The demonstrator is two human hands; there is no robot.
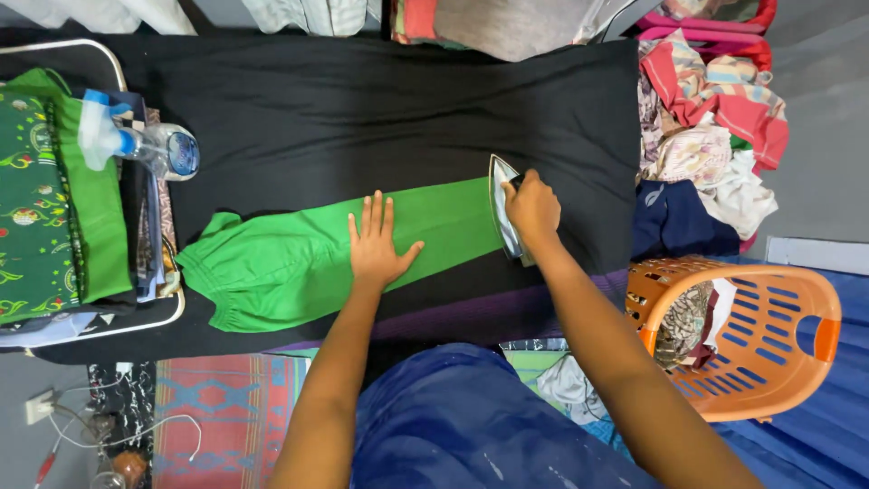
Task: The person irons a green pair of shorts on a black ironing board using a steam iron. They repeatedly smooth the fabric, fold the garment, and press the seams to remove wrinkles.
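Ironing green trousers (299,263) on black-covered board (362,109).
Left hand (376,244) flat, fingers spread, pressing cloth; right hand (532,206) gripping iron (503,213) at trouser end.

Under the right hand's (532,206) grip the iron (503,215) shows a polished metal edge — glossy. Beside it the green garment (299,258) is smooth matt cloth on a black cloth-covered table (362,109); beyond the grip, an orange basket (769,335) of shiny plastic.

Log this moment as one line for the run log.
left hand: flat on green cloth garment | right hand: gripping metal iron at garment's end | surface: black-covered ironing board
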